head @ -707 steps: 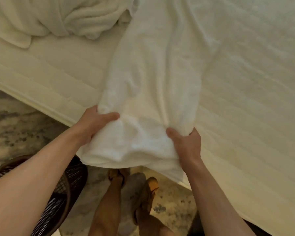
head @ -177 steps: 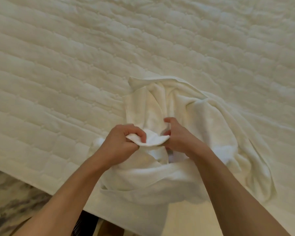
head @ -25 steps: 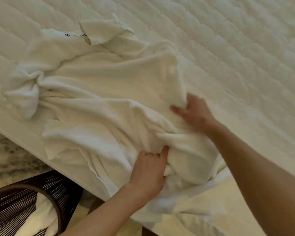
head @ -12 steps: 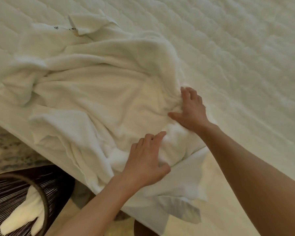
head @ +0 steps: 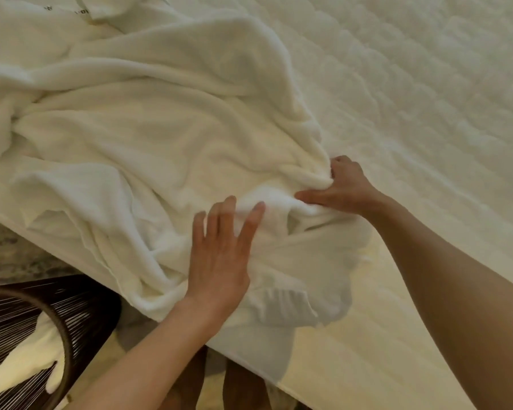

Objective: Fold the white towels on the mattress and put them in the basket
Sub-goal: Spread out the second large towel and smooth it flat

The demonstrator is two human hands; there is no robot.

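Observation:
A large white towel (head: 148, 137) lies crumpled across the near left part of the quilted mattress (head: 412, 99), its lower edge hanging over the mattress side. My right hand (head: 342, 187) grips a bunch of the towel near its right edge, fingers curled into the cloth. My left hand (head: 222, 255) lies on the towel just below and left of it, fingers straight and spread. A dark woven basket (head: 71, 315) stands on the floor at the lower left, with a white towel (head: 33, 362) inside it.
A patterned stone floor (head: 9, 253) shows left of the mattress edge. My legs (head: 237, 383) stand between the basket and the mattress side. A printed label (head: 80, 11) sits on the towel's far corner at the top left.
My left hand has let go of the fold it gripped and now lies flat with spread fingers. My right hand has gone from pressing flat to gripping a bunch of towel.

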